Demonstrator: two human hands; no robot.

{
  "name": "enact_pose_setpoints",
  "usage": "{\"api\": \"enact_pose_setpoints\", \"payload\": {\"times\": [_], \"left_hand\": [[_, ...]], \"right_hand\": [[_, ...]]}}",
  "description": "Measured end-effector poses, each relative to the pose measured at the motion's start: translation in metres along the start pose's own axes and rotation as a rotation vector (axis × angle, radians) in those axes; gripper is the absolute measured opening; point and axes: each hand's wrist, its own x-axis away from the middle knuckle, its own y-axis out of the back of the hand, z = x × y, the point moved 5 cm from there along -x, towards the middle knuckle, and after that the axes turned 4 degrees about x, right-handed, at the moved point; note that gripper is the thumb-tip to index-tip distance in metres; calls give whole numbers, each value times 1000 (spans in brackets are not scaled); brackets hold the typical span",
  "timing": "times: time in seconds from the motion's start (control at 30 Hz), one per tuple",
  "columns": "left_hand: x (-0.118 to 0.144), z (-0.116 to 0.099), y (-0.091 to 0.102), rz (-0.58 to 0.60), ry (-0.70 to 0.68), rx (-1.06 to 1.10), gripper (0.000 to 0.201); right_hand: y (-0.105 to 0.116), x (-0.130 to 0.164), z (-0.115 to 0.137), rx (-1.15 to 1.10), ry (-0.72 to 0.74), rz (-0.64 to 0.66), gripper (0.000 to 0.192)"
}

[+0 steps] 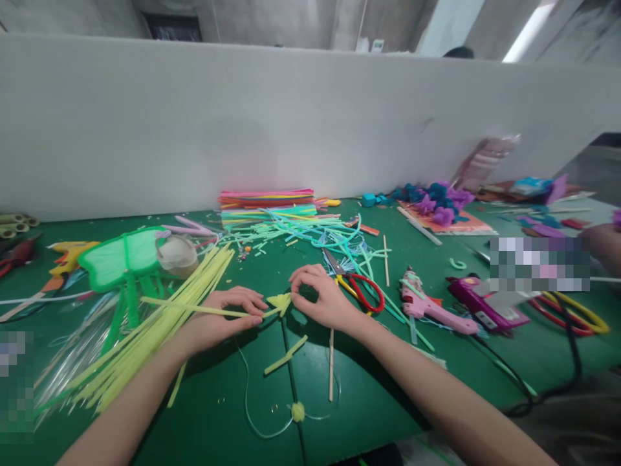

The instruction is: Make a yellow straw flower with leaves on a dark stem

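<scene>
A small yellow folded piece (280, 301) is held just below the centre of the frame, between the 2 hands. The left hand (220, 320) lies low on the green table (378, 401), its fingers closed on a long yellow pipe cleaner (194, 308) that runs from the left toward the folded piece. The right hand (325, 299) is curled over the right side of the same piece, its fingertips pinched at the piece's edge; whether the pinch lies on the piece itself or on a strand joined to it cannot be told.

Under the hands, 1 short yellow strip (286, 355) lies flat on the table, and a thin wooden stick (330, 366) lies nearly upright in the frame just right of it. A small yellow pompom (297, 411) sits on a thin wire loop (252, 408) near the bottom centre.

At lower left, a loose bundle of yellow pipe cleaners (145, 343) is spread out, partly over clear plastic wrap. Above it, at middle left, a green butterfly-shaped figure (121, 259) is seen. Red-handled scissors (359, 288) lie just right of the right hand, and a pink glue gun (429, 307) lies further right, with a second purple glue gun (485, 307) near it. A stack of coloured pipe cleaners (266, 204) rests against the white partition (194, 123) at upper centre, and blue and purple flowers (436, 197) are gathered at upper right.
</scene>
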Motion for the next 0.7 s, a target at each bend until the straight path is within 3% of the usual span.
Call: {"api": "enact_pose_setpoints", "payload": {"times": [0.27, 0.5, 0.7], "left_hand": [[1, 0, 3, -43, 96, 2, 12], [2, 5, 14, -137, 192, 34, 16], [3, 1, 24, -248, 71, 47, 13]], "right_hand": [[-4, -2, -30, -228, -261, -40, 7], [7, -1, -31, -307, -250, -139, 9], [16, -1, -27, -333, -212, -214, 10]]}}
